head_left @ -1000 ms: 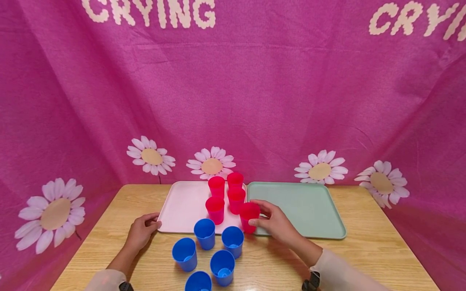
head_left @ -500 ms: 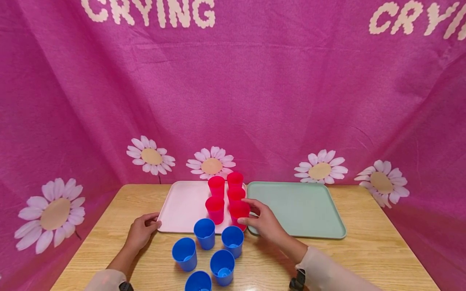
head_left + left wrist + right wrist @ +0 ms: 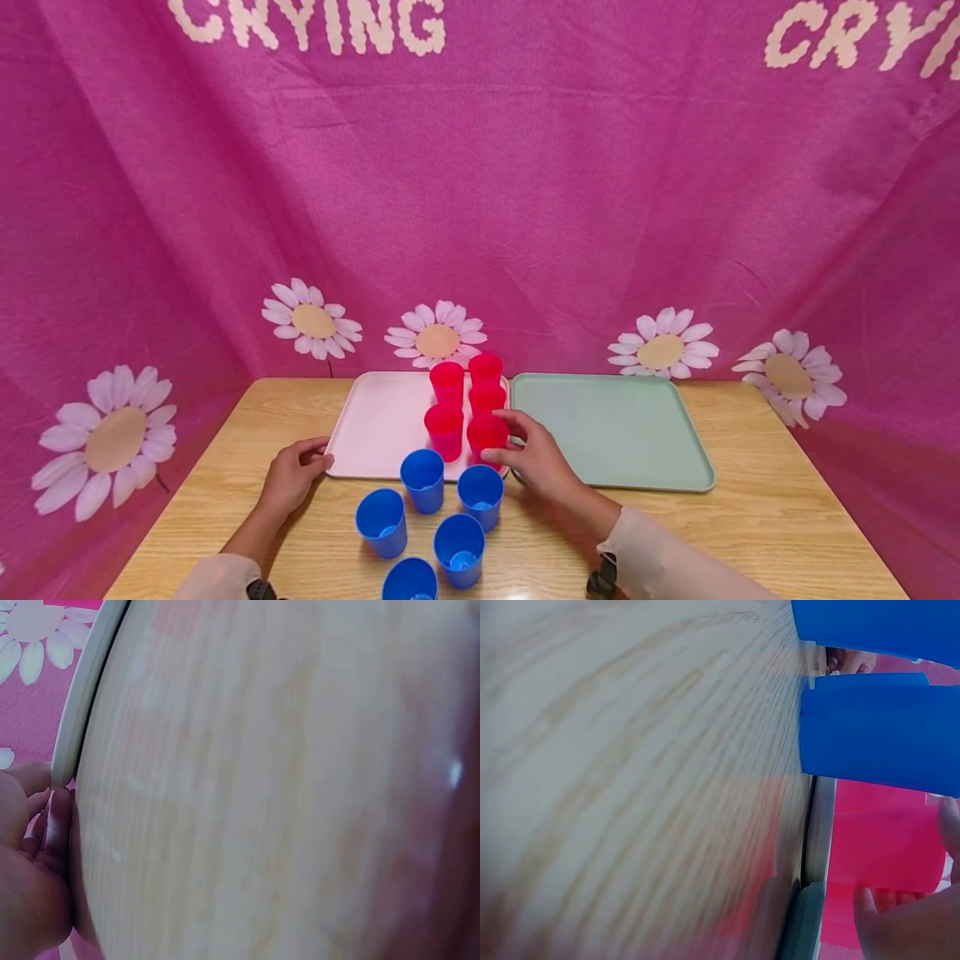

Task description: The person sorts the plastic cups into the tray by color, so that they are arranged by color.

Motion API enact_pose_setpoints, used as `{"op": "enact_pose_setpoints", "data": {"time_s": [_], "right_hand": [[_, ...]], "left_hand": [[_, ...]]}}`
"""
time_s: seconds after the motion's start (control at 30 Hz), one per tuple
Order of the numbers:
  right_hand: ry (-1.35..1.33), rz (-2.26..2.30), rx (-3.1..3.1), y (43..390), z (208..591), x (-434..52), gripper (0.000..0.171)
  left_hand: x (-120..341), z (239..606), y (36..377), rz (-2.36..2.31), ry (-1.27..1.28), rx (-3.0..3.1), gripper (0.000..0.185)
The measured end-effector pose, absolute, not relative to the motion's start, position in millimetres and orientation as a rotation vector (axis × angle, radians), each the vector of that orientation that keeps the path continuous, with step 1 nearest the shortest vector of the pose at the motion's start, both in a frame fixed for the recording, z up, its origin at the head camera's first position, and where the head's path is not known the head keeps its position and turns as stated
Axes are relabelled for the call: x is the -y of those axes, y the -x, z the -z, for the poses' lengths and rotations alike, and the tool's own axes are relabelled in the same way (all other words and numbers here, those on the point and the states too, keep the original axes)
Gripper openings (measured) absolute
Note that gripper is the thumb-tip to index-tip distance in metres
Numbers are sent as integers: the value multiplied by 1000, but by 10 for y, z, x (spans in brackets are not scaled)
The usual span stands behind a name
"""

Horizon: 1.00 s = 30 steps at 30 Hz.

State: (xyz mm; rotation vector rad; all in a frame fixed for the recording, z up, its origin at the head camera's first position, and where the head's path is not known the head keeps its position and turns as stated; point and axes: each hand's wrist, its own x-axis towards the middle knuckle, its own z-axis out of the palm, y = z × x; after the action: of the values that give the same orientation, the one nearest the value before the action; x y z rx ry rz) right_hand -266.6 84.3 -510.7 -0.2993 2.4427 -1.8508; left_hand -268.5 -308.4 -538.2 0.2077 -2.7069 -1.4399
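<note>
My right hand [image 3: 528, 457] grips a red cup [image 3: 487, 436] at the near right corner of the pink tray [image 3: 375, 425]; in the right wrist view the same red cup [image 3: 885, 847] shows beside my fingertips [image 3: 949, 825]. Three more red cups [image 3: 447, 382] stand on that tray behind it. My left hand [image 3: 294, 475] holds the pink tray's near left corner, seen as the tray rim [image 3: 82, 690] against my fingers [image 3: 45, 825]. Several blue cups [image 3: 422, 479] stand on the wooden table [image 3: 750, 525] in front of the tray.
A mint green tray [image 3: 622, 429] lies to the right of the pink one, with nothing on it. A pink cloth with daisies [image 3: 438, 340] hangs behind the table and at both sides. Blue cups [image 3: 877, 731] stand close to my right wrist.
My right hand has carried the red cup leftward from the seam between the trays onto the pink tray's near right corner. The left hand has stayed on the tray corner.
</note>
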Motion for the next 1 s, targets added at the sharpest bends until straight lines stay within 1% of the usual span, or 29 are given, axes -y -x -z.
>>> {"op": "enact_pose_setpoints", "data": {"time_s": [0.3, 0.5, 0.77, 1.0], "right_hand": [[218, 1859, -2448, 2672, 5099, -823, 74], [228, 1881, -2439, 2653, 5102, -834, 75], [249, 1947, -2380, 2608, 5083, -927, 67], [230, 2002, -2339, 2573, 5087, -1120, 56]], "left_hand": [[3069, 5368, 2679, 1430, -209, 2717, 39], [3077, 5382, 2687, 1413, -204, 2716, 39], [3089, 5400, 2686, 1410, -189, 2711, 39], [3081, 5386, 2689, 1404, -185, 2701, 38]]}}
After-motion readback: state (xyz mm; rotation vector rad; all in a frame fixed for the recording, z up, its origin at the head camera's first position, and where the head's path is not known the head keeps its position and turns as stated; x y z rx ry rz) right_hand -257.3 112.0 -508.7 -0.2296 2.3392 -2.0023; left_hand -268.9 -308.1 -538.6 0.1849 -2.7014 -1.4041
